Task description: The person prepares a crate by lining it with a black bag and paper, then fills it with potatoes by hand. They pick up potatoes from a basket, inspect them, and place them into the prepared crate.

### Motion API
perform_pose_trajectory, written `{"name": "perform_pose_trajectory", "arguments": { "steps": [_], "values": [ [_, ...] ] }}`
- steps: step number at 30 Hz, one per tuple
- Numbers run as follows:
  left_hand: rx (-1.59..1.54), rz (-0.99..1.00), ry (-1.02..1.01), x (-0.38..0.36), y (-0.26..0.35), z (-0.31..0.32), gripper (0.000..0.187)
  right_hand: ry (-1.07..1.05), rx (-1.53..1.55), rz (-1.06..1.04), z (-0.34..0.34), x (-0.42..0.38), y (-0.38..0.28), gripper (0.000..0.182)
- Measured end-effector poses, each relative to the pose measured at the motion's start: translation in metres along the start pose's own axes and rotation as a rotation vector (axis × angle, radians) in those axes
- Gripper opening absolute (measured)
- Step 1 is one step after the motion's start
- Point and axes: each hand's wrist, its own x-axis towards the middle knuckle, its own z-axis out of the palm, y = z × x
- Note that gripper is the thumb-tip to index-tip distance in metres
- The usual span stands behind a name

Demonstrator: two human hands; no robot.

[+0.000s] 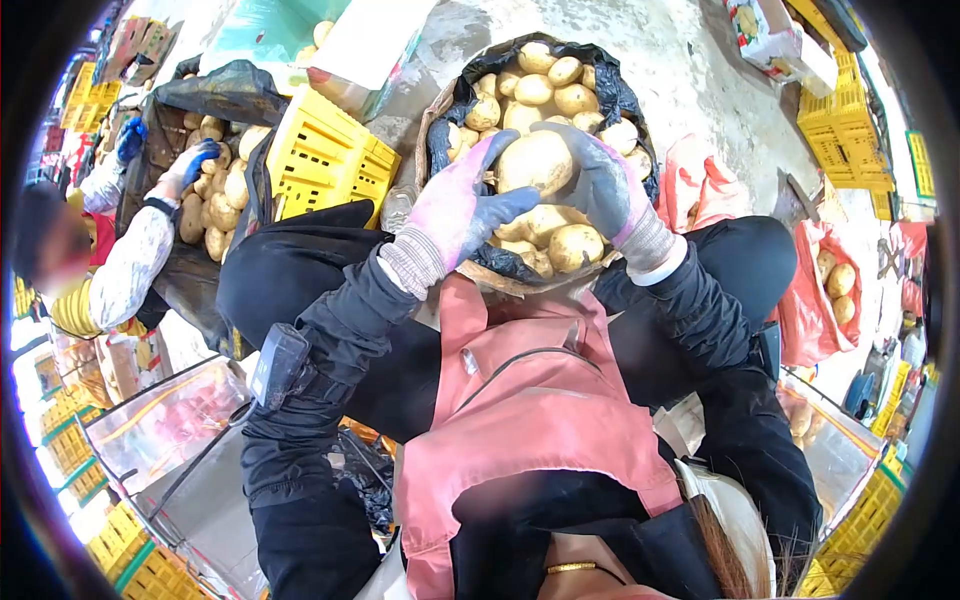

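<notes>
A large pale potato [536,166] is held between my two gloved hands, over a round container [436,125] lined with black plastic. My left hand [462,205], in a pink and blue-grey glove, presses on the potato's left side with its fingers curved around it. On the other side, my right hand [606,186], in a similar glove, grips the potato's right edge. Below and around the held potato, many loose potatoes [575,248] fill the container, some of them hidden by my hands.
A yellow crate [330,150] stands left of the container. Further left, a co-worker's gloved hand [190,165] is at a black-lined sack [225,95] of potatoes. To the right sit a red bag [800,300] holding potatoes and another yellow crate [838,125].
</notes>
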Motion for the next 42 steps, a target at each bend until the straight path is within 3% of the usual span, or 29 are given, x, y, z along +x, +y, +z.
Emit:
{"name": "perform_pose_trajectory", "arguments": {
  "steps": [1, 2, 4, 6, 7, 11, 14, 15, 16, 17, 18, 19, 20, 22, 23, 24, 26, 27, 29, 30, 32, 34, 35, 36, 37, 38, 40, 41, 42],
  "values": [
    [0.022, -0.042, -0.016, 0.001, 0.007, -0.003, 0.068, -0.011, -0.557, -0.114, -0.004, -0.001, -0.008, 0.041],
    [0.041, -0.083, -0.032, 0.003, 0.017, -0.006, 0.065, 0.004, -0.548, -0.107, -0.007, -0.002, -0.017, 0.041],
    [0.182, 0.002, 0.017, 0.006, 0.026, -0.004, 0.056, -0.014, 0.627, 0.592, -0.01, 0.0, -0.031, 0.042],
    [-0.274, -0.127, 0.102, 0.01, 0.023, -0.002, 0.049, -0.05, 0.751, 0.507, -0.013, 0.002, -0.024, 0.047],
    [-0.291, -0.064, 0.184, 0.014, 0.017, -0.002, 0.031, -0.013, 0.812, 0.46, -0.012, 0.003, -0.023, 0.047],
    [-0.112, -0.01, 0.257, 0.022, 0.025, -0.015, 0.007, 0.029, 0.814, 0.448, -0.012, 0.001, -0.03, 0.048],
    [0.07, -0.156, 0.103, 0.021, 0.038, -0.018, 0.01, 0.217, 0.679, 0.37, -0.003, 0.001, -0.016, 0.05],
    [0.213, 0.029, -0.031, 0.018, 0.04, -0.018, 0.009, 0.218, 0.679, 0.369, -0.004, 0.002, -0.005, 0.05],
    [0.261, 0.264, 0.065, 0.015, 0.032, -0.011, 0.009, 0.273, 0.345, 0.237, -0.007, 0.005, 0.008, 0.052],
    [0.239, 0.236, 0.15, 0.018, 0.02, -0.014, 0.011, 0.324, 0.01, 0.102, -0.009, 0.006, 0.014, 0.055],
    [0.215, 0.209, 0.235, 0.026, 0.019, -0.021, 0.013, 0.329, 0.006, 0.101, -0.01, 0.007, 0.01, 0.055],
    [0.054, 0.003, 0.404, 0.03, 0.018, -0.035, 0.029, 0.31, 0.101, 0.068, -0.01, 0.008, 0.004, 0.055],
    [-0.645, -0.024, 0.557, 0.038, 0.022, -0.059, 0.046, 0.284, 0.201, 0.037, -0.008, 0.008, -0.001, 0.055],
    [-0.67, -0.101, 0.648, 0.03, 0.0, -0.096, 0.058, 0.245, 0.26, -0.049, 0.001, 0.008, -0.002, 0.057],
    [-0.733, -0.17, 0.455, 0.026, -0.004, -0.091, 0.06, 0.206, 0.312, -0.133, 0.006, 0.009, -0.005, 0.059],
    [-0.156, 0.089, 0.185, 0.023, -0.055, -0.081, 0.059, 0.193, 0.312, -0.138, 0.01, 0.009, -0.009, 0.059],
    [-0.87, -0.296, 0.041, 0.011, 0.004, -0.03, 0.055, 0.105, 0.13, -0.148, 0.019, 0.007, -0.02, 0.066],
    [-0.878, -0.299, 0.05, 0.009, 0.011, -0.033, 0.055, 0.085, 0.036, -0.18, 0.023, 0.007, -0.025, 0.071],
    [-0.841, -0.276, 0.08, 0.013, 0.016, -0.037, 0.046, 0.117, -0.001, -0.166, 0.029, 0.007, -0.025, 0.07],
    [-0.816, -0.121, 0.165, 0.015, 0.016, -0.046, 0.045, 0.159, -0.038, -0.166, 0.029, 0.01, -0.024, 0.069],
    [-1.0, -0.041, 0.367, 0.012, 0.005, -0.086, 0.043, 0.172, -0.315, -0.106, 0.021, 0.017, 0.025, 0.057],
    [-1.346, 0.084, 0.602, -0.001, 0.016, -0.126, 0.054, -0.027, -0.386, -0.002, 0.017, 0.011, 0.062, 0.05],
    [-1.539, 0.212, 0.541, -0.009, 0.012, -0.147, 0.056, -0.136, -0.482, 0.105, 0.022, 0.011, 0.078, 0.05],
    [-1.726, 0.346, 0.459, -0.021, 0.01, -0.167, 0.059, -0.181, -0.531, -0.044, 0.027, 0.001, 0.107, 0.053],
    [-1.986, 0.344, 0.373, -0.04, 0.011, -0.182, 0.063, -0.228, -0.608, 0.031, 0.035, -0.015, 0.127, 0.056],
    [-2.021, 0.292, 0.298, -0.063, 0.028, -0.188, 0.061, -0.329, -0.761, 0.128, 0.04, -0.031, 0.152, 0.067],
    [-2.771, 0.057, -0.238, -0.106, 0.036, -0.218, 0.06, -0.417, -0.959, 0.104, 0.06, -0.039, 0.131, 0.077],
    [-2.341, 0.112, 0.382, -0.119, 0.004, -0.243, 0.055, -0.447, -1.037, 0.144, 0.065, -0.037, 0.13, 0.079],
    [-1.37, 0.158, 0.508, -0.134, 0.011, -0.247, 0.05, -0.476, -1.111, 0.199, 0.071, -0.033, 0.126, 0.081]
  ]
}}
